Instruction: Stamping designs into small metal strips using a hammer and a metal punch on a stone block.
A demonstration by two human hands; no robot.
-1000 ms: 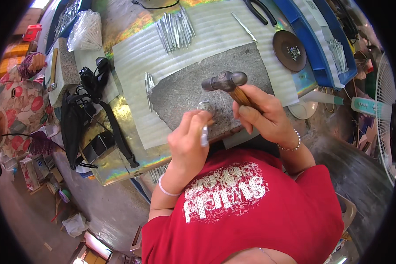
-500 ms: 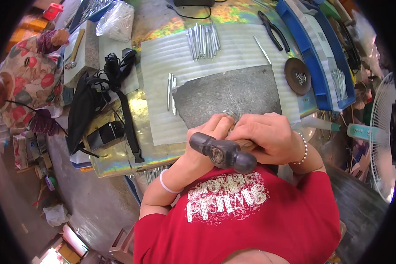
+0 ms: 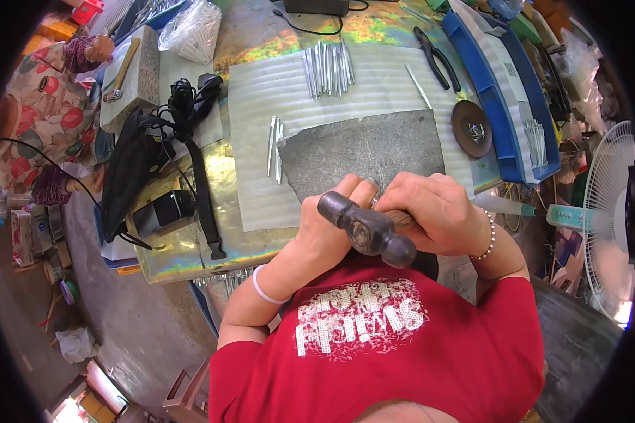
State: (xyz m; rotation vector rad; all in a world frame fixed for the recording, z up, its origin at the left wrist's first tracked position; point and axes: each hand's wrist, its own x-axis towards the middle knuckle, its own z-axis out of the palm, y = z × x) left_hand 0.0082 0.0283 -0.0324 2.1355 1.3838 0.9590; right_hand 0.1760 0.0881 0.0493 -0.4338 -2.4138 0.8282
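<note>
My right hand (image 3: 434, 211) is closed around the wooden handle of a hammer (image 3: 365, 231), whose dark head lies across in front of my fingers. My left hand (image 3: 316, 236) is closed too, its fingertips almost meeting those of the right. Between them a bit of shiny metal shows, mostly hidden by fingers and hammer. Both hands are over the near edge of a dark grey slab (image 3: 363, 148). Left of the slab lie a few thin silver rods (image 3: 276, 151); a larger bundle of rods (image 3: 329, 70) lies beyond it, and a single rod (image 3: 419, 86) at its far right corner.
Pliers (image 3: 437, 62) and a round brown dish (image 3: 461, 144) with small metal pieces lie to the right, beside a blue tray (image 3: 481, 67). At left are a black bag (image 3: 130, 169) and a stone block with another hammer (image 3: 122, 69). A co-worker's patterned sleeve (image 3: 49, 106) shows far left. A fan (image 3: 610, 218) stands right.
My hands have shifted slightly and parted a little at the fingertips. The hammer head has tilted and moved a little right. At far left, the co-worker's other hand has come into view.
</note>
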